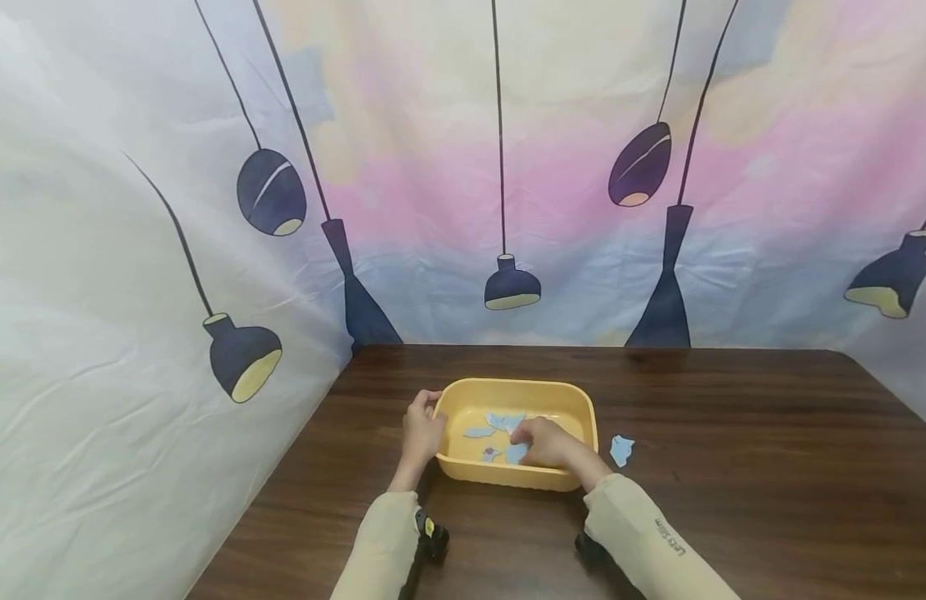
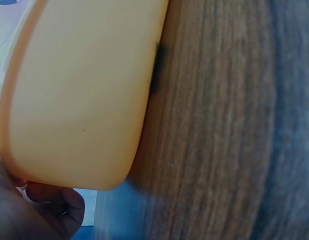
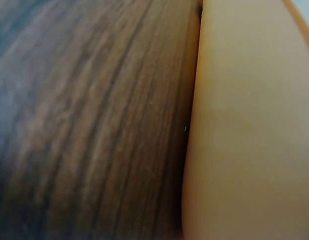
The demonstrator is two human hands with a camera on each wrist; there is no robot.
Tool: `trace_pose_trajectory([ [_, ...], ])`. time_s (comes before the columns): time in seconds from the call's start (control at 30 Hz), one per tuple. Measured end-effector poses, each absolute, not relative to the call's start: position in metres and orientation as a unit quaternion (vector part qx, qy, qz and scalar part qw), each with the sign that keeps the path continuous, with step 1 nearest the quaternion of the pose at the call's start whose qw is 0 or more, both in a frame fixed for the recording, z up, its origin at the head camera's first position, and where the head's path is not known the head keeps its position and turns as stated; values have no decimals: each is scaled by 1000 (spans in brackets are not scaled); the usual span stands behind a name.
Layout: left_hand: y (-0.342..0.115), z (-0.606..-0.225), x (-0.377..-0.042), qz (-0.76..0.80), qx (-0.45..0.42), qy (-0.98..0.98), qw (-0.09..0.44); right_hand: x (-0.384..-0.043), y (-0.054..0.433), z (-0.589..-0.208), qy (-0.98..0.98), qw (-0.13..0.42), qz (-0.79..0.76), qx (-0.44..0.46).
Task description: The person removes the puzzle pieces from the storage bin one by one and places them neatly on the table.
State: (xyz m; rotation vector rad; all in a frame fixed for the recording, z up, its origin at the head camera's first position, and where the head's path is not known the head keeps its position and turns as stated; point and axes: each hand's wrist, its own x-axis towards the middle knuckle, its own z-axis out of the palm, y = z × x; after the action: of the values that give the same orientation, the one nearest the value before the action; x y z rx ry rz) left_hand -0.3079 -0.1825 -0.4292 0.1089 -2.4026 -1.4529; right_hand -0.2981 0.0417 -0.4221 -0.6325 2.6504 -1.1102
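Left hand [image 1: 421, 429]: fingers curled over the left rim of the yellow tub [image 1: 575, 412], gripping that edge; seen in the head view at lower centre of the frame. Right hand [image 1: 541, 442]: reaching down inside the tub, fingers bent onto the pale blue paper pieces [image 1: 500, 421] lying on the tub floor; whether they pinch a piece or only press on it cannot be told from this view. Yellow tub: rectangular, rounded corners, standing on the dark wooden bench [image 1: 733, 467] near the lower middle of the frame. One loose blue scrap [image 1: 622, 450] lies on the bench just beside the tub's right wall, apart from it. Cream sleeves [image 1: 643, 542] enter from the bottom edge, each with a dark wrist-mounted device near the cuff. Left wrist view: shows only the tub's outer wall [image 2: 79, 90] filling the upper left, the bench grain [image 2: 224, 120] at right, and part of the left hand [image 2: 49, 212] at the lower left under the tub's corner; the tub's contents are hidden here. Right wrist view: shows the tub's outer wall [image 3: 249, 130] at right and blurred bench grain [image 3: 89, 125] at left; no fingers and no paper visible. Backdrop [image 1: 463, 167]: draped cloth printed with hanging dark lamps on pastel pink, blue and cream, in the upper half of the head view.
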Motion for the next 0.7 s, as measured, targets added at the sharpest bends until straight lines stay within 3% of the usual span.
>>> trace_pose_trajectory([
  [0.2, -183, -429, -309, -513, 40, -843, 156, -298, 44, -418, 894, 117, -398, -171],
  [0.47, -184, -428, -309, -508, 41, -846, 158, -305, 53, -416, 781, 234, -554, -173],
  [0.7, -185, -427, -308, -503, 41, -850, 153, -308, 68, -406, 747, 254, -576, -214],
])
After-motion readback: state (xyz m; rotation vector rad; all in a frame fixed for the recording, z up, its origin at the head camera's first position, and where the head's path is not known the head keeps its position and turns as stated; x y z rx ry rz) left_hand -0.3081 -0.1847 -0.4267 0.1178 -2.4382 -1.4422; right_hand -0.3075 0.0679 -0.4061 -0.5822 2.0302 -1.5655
